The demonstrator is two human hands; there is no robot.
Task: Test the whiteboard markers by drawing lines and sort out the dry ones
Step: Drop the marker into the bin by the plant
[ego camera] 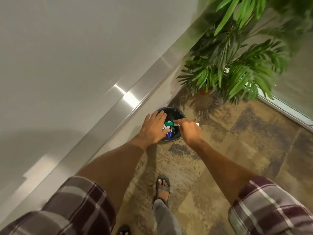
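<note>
A round black bin (pixel 176 111) stands on the floor beside the wall, holding several markers (pixel 169 133) with blue and white parts. My right hand (pixel 189 131) grips a white marker with a green cap (pixel 169 123) and holds it level over the bin's opening. My left hand (pixel 153 128) hovers over the bin's left side with fingers spread and straight; whether it touches the rim or the markers is hidden. A large white whiteboard (pixel 59 56) fills the upper left.
The whiteboard's metal tray (pixel 108 114) runs diagonally just left of the bin. A potted palm (pixel 237 68) stands behind the bin at upper right. My sandalled foot (pixel 163 185) is on the mottled brown floor (pixel 245 150) below the bin.
</note>
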